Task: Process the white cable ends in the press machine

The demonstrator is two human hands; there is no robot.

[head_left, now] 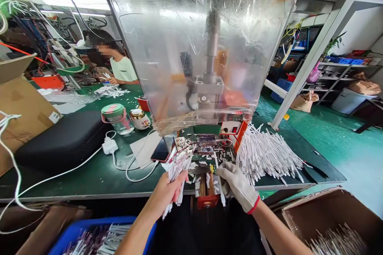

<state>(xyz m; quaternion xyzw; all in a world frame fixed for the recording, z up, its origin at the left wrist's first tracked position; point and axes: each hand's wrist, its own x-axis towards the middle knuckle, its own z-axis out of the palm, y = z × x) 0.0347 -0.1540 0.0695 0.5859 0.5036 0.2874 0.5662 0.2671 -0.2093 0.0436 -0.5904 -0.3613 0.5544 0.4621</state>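
Note:
My bare left hand point(173, 187) is closed round a bundle of thin white strips point(181, 161) with shiny, ragged upper ends. My right hand point(235, 183), in a white knitted glove with a red cuff, pinches one white strip point(220, 187) that stands nearly upright. Between my hands lies a metal fixture with a red front block point(207, 202), strewn with small white scraps. Just behind it is the press's small work plate point(206, 143), below a clear plastic shield point(179, 28). Right of the press, a large pile of white strips point(266, 155) lies on the green table point(89, 185).
Left of the press are a phone point(161, 149), a white charger point(109, 145), a jar point(116, 117) and a black case point(64, 139). Dark pliers point(315, 170) lie at right. A blue bin point(98, 223) and a cardboard box point(329, 207) stand below. Another person point(121, 67) sits behind.

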